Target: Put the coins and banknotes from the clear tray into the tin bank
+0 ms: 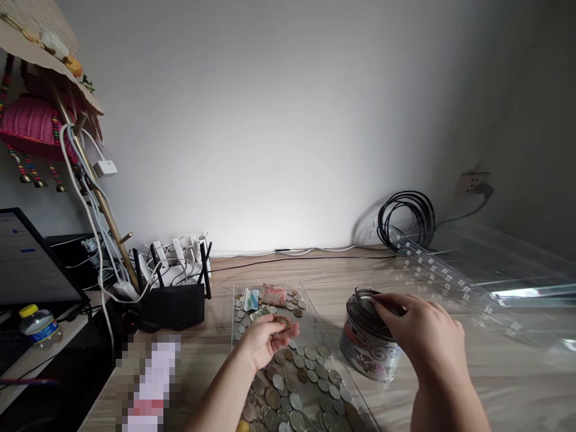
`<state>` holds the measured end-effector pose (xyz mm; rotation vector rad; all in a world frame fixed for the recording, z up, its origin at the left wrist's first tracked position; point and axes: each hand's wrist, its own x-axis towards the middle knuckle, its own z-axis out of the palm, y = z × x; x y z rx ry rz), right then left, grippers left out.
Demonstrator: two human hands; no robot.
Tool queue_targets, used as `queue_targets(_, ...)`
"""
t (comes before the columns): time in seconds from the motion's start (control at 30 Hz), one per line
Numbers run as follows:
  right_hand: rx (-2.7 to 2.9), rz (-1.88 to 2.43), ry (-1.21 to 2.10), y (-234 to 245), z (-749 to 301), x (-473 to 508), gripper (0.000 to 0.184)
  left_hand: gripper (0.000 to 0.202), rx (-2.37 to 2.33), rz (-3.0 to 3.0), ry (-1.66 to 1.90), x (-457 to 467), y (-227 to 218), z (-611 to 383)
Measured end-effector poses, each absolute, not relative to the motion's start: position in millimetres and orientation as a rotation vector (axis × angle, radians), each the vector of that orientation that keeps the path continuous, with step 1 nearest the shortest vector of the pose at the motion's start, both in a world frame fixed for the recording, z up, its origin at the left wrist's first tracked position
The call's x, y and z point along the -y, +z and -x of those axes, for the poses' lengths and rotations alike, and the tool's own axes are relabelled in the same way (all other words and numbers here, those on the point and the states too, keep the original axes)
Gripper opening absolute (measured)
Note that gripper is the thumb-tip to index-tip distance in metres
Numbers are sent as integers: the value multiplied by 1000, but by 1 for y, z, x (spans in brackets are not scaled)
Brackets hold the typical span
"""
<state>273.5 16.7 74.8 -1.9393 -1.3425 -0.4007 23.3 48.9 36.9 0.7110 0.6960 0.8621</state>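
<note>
Head view: a pale wall point(288, 132) stands behind a wood-grain tabletop point(450, 390).
Clear plastic case point(472, 294): on the right of the tabletop, with a coil of black cable point(405, 219) at its far left corner.
Clear panel point(317, 329): flat on the tabletop in front of the person, bearing coins and folded paper notes.
Black router point(173, 306): left of the panel, near its far end, antennas up.
Tin point(371, 354): upright on the tabletop, just right of the panel, patterned around its side.
Right hand point(427, 327): over the tin, thumb and forefinger drawn close together at its top; I cannot tell whether anything is between them.
Left hand point(263, 343): above the panel, palm turned up, thumb pressing a held coin point(282, 321) against the fingers.
Paper notes: one pinkish-red note point(274, 295) and one blue note point(251, 299) at the far end of the panel, coins around them.
Loose coins point(296, 401): most crowd the near part of the panel, silvery and brownish, some overlapping.
</note>
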Motion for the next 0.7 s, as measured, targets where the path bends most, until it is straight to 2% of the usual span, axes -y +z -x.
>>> queue_targets(0.17, 1327, 1903, -385, 80, -269, -15, 17, 7, -701, -718, 876, -50, 33, -23)
queue_targets(0.3, 1362, 1563, -476, 88, -236, -6, 23, 4, -718, -712, 880, -49, 32, -23)
queue_targets(0.4, 1820, 1313, -213, 85, -203, -4, 22, 11, -718, -760, 832, -48, 30, -25)
queue_targets(0.5, 2180, 1282, 126, 75, -178, -10, 20, 15, -731, -808, 836, -48, 27, -26)
queue_targets(0.6, 2189, 1343, 260, 67, -170, -18, 18, 17, -740, -818, 785, -48, 26, -27)
queue_targets(0.7, 2081, 1389, 218, 69, -177, -17, 17, 22, -677, -762, 682, -47, 30, -26)
